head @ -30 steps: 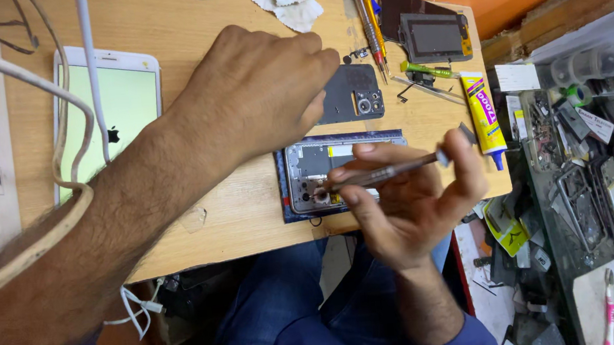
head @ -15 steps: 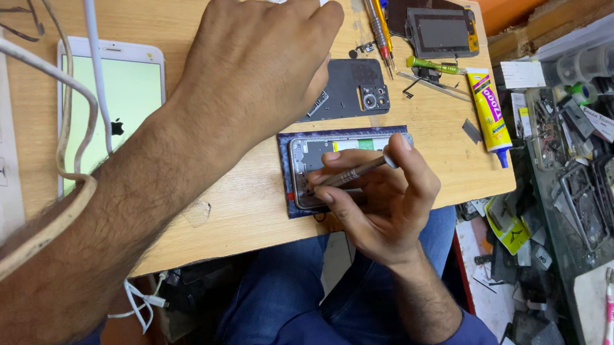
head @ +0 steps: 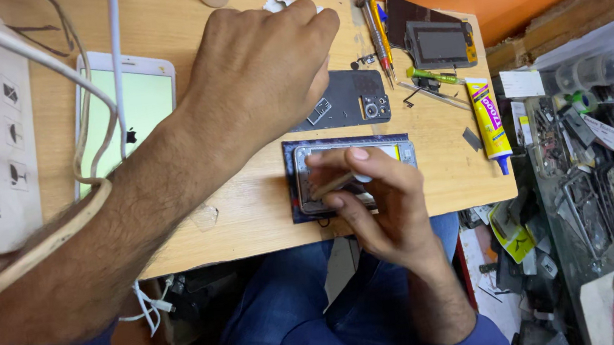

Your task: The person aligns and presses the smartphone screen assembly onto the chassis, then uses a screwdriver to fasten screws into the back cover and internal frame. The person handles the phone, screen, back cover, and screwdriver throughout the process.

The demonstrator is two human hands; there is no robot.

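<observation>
The right hand's fingers (head: pixel 336 158) pinch a thin metal tool (head: pixel 335 185), held low and nearly flat so that its tip can reach inside the opened phone (head: pixel 300 177). The right hand (head: pixel 379 203) arches over the phone, heel raised, which keeps the palm off the exposed parts. The phone lies face down near the front edge of the worktop (head: pixel 251 216), close to the body where both hands can work over it; its frame is a thin rectangle of dull metal with a dark rim and rounded corners.

The left hand (head: pixel 265 63) reaches across to the far side, fingers curled downward on something beneath them. Whether they grasp anything I cannot tell, since the knuckles hide it. Just below that hand lies the dark back cover (head: pixel 353 103), matt and finely textured, with camera rings at one corner, set aside but within reach.

Further out, a screwdriver (head: pixel 375 28) with a knurled steel grip lies beside a small dark screen part (head: pixel 438 44). A yellow glue tube (head: pixel 488 119) with a blue nozzle rests at the right edge. To the left, a white phone (head: pixel 140 99) with a lit pale-green screen lies flat, white cables (head: pixel 116 55) draped across it. The worktop is pale, smooth wood.
</observation>
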